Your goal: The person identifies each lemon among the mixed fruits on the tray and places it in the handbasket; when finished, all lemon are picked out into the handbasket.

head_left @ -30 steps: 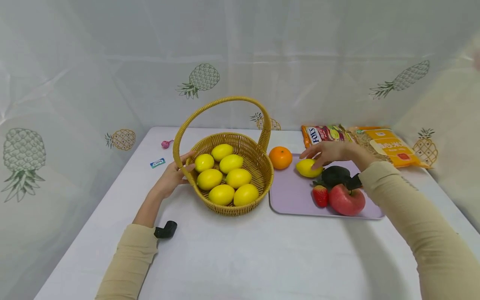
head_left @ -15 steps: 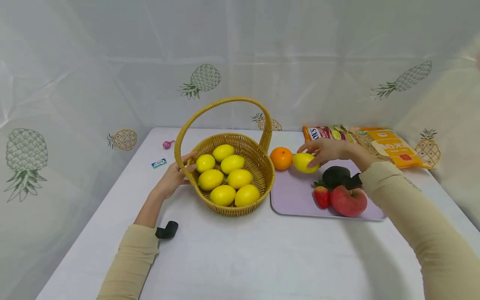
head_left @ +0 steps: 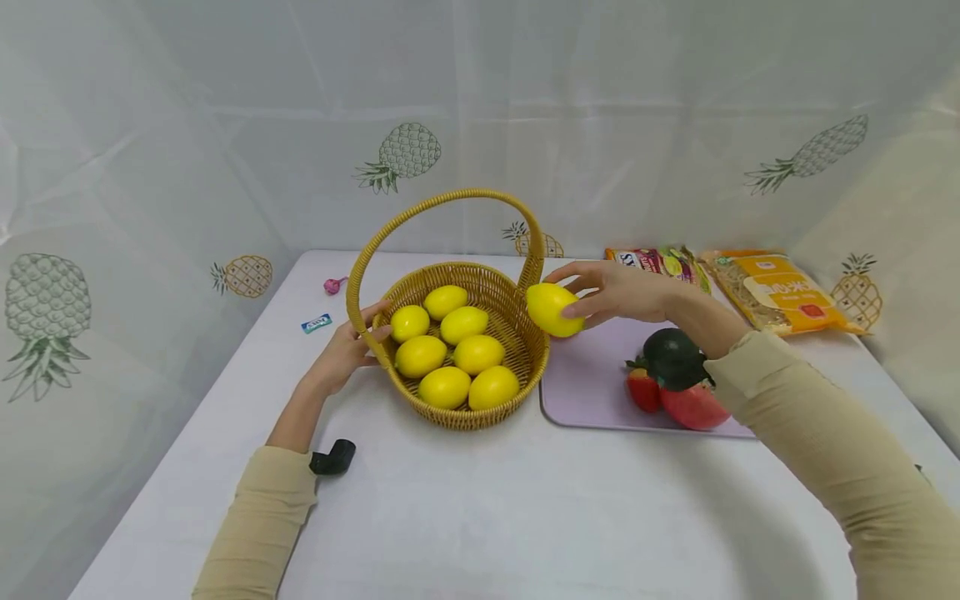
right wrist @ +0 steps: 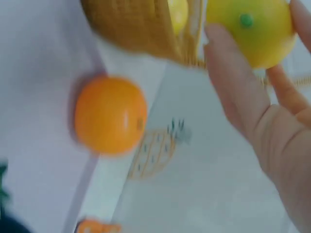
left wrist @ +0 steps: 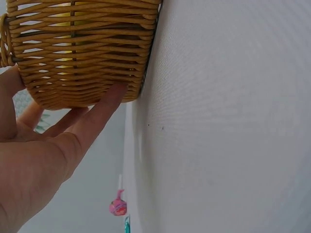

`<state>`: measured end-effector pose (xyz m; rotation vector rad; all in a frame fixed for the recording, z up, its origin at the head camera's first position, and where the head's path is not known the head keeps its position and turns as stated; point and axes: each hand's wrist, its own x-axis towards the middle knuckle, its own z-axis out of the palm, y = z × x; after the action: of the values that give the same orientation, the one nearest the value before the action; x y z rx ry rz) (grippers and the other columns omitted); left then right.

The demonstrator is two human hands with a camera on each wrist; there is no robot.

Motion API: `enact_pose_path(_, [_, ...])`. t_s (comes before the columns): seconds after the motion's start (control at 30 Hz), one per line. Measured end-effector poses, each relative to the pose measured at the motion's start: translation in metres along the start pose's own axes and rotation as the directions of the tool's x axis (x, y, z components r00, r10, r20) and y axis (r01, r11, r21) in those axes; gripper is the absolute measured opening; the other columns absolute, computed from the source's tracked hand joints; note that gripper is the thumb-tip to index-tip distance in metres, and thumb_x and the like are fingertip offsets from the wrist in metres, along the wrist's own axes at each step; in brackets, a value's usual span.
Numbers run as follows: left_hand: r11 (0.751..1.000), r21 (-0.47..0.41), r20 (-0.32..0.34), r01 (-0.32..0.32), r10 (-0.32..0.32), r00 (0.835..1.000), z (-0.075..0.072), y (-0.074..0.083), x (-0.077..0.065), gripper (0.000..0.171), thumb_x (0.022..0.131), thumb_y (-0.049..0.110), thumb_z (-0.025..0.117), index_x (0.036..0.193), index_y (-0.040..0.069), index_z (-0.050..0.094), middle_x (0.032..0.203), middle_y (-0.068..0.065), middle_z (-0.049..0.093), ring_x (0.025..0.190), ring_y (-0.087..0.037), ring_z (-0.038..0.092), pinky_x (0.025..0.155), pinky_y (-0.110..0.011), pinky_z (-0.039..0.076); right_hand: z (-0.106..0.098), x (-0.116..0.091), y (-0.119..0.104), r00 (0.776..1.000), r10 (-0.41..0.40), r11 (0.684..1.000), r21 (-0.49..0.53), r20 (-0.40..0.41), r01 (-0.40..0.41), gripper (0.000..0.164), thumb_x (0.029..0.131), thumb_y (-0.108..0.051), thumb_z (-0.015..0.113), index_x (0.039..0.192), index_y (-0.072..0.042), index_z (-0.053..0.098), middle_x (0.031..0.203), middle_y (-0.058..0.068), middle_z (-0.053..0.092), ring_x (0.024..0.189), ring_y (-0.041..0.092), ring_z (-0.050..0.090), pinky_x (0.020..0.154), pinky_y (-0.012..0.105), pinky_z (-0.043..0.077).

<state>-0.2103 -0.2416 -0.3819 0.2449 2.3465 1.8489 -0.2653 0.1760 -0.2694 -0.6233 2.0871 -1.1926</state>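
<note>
My right hand (head_left: 622, 292) pinches a yellow lemon (head_left: 553, 310) between thumb and fingers, held up beside the basket's right rim. In the right wrist view, the lemon (right wrist: 252, 29) shows a green stem end. The wicker basket (head_left: 459, 419), with a tall arched handle (head_left: 465, 196), stands mid-table and contains several lemons (head_left: 444, 387). At the basket's left side, my left hand (head_left: 348, 354) touches the wall near the handle's foot. Extended fingers (left wrist: 99, 116) lie against the woven side in the left wrist view. An orange (right wrist: 111, 115) is mostly hidden behind the held lemon in the head view.
Right of the basket, a lilac tray (head_left: 581, 392) bears a strawberry (head_left: 642, 392), a red apple (head_left: 693, 408) and a dark green fruit (head_left: 671, 354). Snack bags (head_left: 787, 292) lie behind it. A pink lollipop (head_left: 333, 286) and small blue packet (head_left: 317, 323) lie at the left.
My right hand has lifted the lemon off the tray and carried it left to the basket's rim, covering the orange. My left hand has stayed at the basket.
</note>
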Motion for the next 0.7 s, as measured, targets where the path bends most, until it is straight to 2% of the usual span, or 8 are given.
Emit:
enact_pose_path(0.13, [1.0,0.0,0.0,-0.008,0.008,1.0,0.0,0.0,-0.002,0.059,0.102,0.026,0.051,0.154,0.013,0.026,0.156,-0.017,0.022,0.132,-0.041,0.036,0.093,-0.055,0.048,0.021,0.018,-0.008,0.999,0.016,0.999,-0.049,0.033,-0.015,0.06,0.089,-0.023,0.072,0.142,-0.013,0.044,0.142,0.02,0.038,0.122,0.035,0.046,0.089,0.043,0.054])
enact_pose_path(0.2, [1.0,-0.002,0.0,-0.013,0.013,1.0,0.001,0.0,-0.002,0.059,0.102,0.025,0.051,0.154,0.013,0.026,0.156,-0.017,0.023,0.131,-0.042,0.037,0.093,-0.055,0.048,0.03,0.029,-0.011,0.999,0.027,0.995,-0.098,0.024,-0.024,0.059,0.089,-0.022,0.072,0.142,-0.015,0.046,0.141,0.018,0.04,0.113,0.032,0.051,0.082,0.038,0.056])
enact_pose_path(0.37, [1.0,-0.02,0.0,-0.008,0.008,1.0,0.003,-0.004,-0.003,0.058,0.102,0.024,0.051,0.154,0.012,0.027,0.155,-0.018,0.024,0.129,-0.042,0.039,0.093,-0.055,0.048,0.044,0.057,-0.015,0.998,0.052,0.977,-0.209,0.033,-0.044,0.058,0.089,-0.018,0.072,0.141,-0.015,0.047,0.138,0.017,0.044,0.099,0.027,0.055,0.077,0.031,0.056])
enact_pose_path(0.43, [1.0,-0.021,0.001,-0.006,0.006,1.0,0.004,-0.004,-0.003,0.058,0.102,0.024,0.051,0.154,0.013,0.027,0.155,-0.018,0.024,0.129,-0.041,0.039,0.093,-0.054,0.049,0.046,0.064,-0.017,0.997,0.066,0.97,-0.237,0.045,-0.054,0.057,0.089,-0.017,0.071,0.141,-0.014,0.047,0.137,0.018,0.045,0.109,0.028,0.054,0.083,0.034,0.056])
enact_pose_path(0.57, [1.0,-0.016,0.0,-0.008,0.008,1.0,0.004,-0.003,-0.002,0.057,0.102,0.023,0.05,0.154,0.013,0.028,0.155,-0.017,0.024,0.13,-0.041,0.038,0.092,-0.055,0.049,0.046,0.074,-0.026,0.992,0.113,0.956,-0.279,0.051,-0.094,0.055,0.09,-0.011,0.07,0.139,-0.013,0.047,0.14,0.019,0.043,0.119,0.029,0.05,0.085,0.036,0.056])
enact_pose_path(0.7, [1.0,-0.009,-0.006,-0.01,0.01,1.0,0.002,-0.001,-0.001,0.057,0.102,0.023,0.05,0.153,0.013,0.029,0.156,-0.016,0.024,0.13,-0.042,0.038,0.092,-0.055,0.048,0.047,0.079,-0.034,0.989,0.133,0.93,-0.353,0.057,-0.105,0.053,0.089,-0.007,0.07,0.137,-0.013,0.047,0.143,0.022,0.041,0.121,0.032,0.049,0.083,0.035,0.056])
